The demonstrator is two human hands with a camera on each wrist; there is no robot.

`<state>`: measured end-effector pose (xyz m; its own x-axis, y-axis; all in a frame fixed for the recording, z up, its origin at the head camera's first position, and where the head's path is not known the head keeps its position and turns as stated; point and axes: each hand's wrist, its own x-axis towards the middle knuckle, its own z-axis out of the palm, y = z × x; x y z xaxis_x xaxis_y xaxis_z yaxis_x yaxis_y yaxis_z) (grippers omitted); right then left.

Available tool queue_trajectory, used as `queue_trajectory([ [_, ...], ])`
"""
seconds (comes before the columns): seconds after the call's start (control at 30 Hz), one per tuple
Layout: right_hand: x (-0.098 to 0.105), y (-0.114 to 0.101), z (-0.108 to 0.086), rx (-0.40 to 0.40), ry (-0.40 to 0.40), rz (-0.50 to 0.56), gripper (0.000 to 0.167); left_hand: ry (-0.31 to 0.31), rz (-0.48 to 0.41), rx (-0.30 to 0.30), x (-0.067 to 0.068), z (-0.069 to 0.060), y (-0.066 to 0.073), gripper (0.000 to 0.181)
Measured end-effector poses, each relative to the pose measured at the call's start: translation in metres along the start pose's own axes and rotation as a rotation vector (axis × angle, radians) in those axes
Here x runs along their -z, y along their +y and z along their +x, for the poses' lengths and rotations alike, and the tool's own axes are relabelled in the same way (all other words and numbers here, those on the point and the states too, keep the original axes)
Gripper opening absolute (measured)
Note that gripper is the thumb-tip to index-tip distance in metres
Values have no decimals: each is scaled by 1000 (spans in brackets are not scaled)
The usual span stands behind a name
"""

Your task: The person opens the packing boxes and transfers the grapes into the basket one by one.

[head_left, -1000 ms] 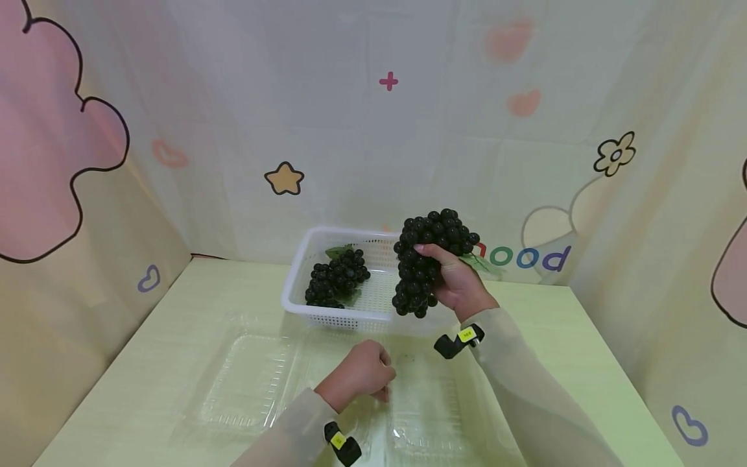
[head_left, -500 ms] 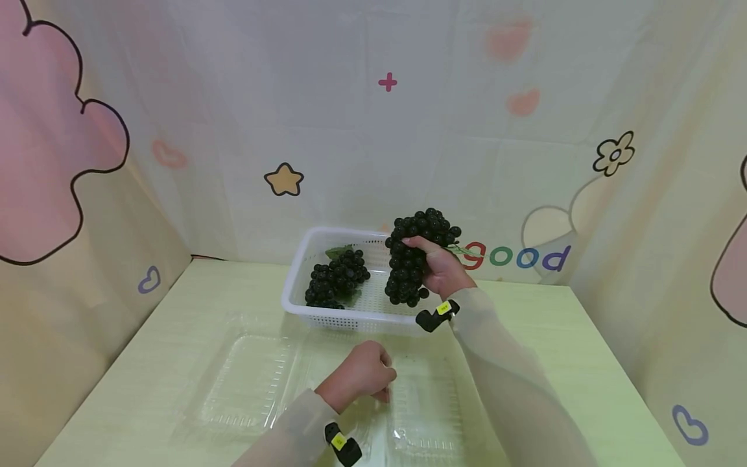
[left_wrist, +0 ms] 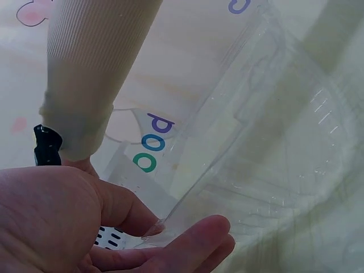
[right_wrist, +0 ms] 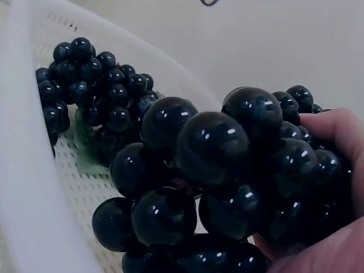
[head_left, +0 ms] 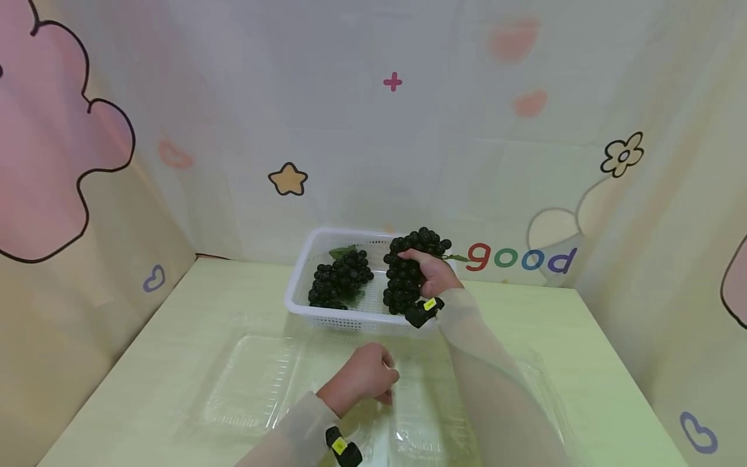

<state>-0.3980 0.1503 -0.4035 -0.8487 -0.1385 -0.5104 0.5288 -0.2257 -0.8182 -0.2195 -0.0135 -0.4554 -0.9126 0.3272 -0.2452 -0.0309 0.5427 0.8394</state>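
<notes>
My right hand [head_left: 434, 272] grips a bunch of dark grapes [head_left: 403, 282] at the right end of a white slotted plastic basket [head_left: 344, 320]. Thumb and fingers wrap the bunch in the right wrist view, where large grapes [right_wrist: 213, 148] fill the middle. Another dark bunch [head_left: 335, 282] with green leaves lies in the basket's left half. Nearer the front, my left hand [head_left: 363, 373] pinches the rim of a clear plastic box [head_left: 428, 408]. Its thumb and fingertips meet at that rim in the left wrist view, with the see-through wall [left_wrist: 267, 148] rising beyond.
A second clear plastic box [head_left: 248, 383] lies on the table left of my left hand. More clear plastic [head_left: 539, 383] shows right of my right sleeve. A printed curtain [head_left: 332, 130] hangs behind the pale table [head_left: 134, 383].
My right hand has carried the grape bunch left and then lowered it toward the basket's right end. The left hand keeps its hold on the box rim.
</notes>
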Motion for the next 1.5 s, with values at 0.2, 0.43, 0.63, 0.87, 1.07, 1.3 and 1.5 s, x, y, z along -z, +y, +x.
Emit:
queue_trajectory([
  [0.2, -2, 2, 13, -43, -2, -112, 46, 16, 10, -12, 2, 1, -3, 33],
  [0.43, 10, 10, 26, -56, -15, -235, 88, 8, -1, -22, -1, 3, -3, 36],
  [0.63, 16, 10, 31, -49, 22, -288, 96, 6, 9, -20, -3, 5, -4, 33],
  [0.87, 16, 11, 28, -11, 127, -371, 103, 9, 19, -20, -2, 4, -4, 30],
  [1.07, 15, 12, 27, -10, 110, -425, 93, 14, 13, -29, -2, 4, -3, 28],
  [1.3, 16, 14, 39, -28, 30, -508, 80, 18, 28, -15, -2, 3, -1, 27],
  [1.5, 32, 20, 75, -68, -11, -438, 76, 10, 28, -7, -2, 3, -1, 29],
])
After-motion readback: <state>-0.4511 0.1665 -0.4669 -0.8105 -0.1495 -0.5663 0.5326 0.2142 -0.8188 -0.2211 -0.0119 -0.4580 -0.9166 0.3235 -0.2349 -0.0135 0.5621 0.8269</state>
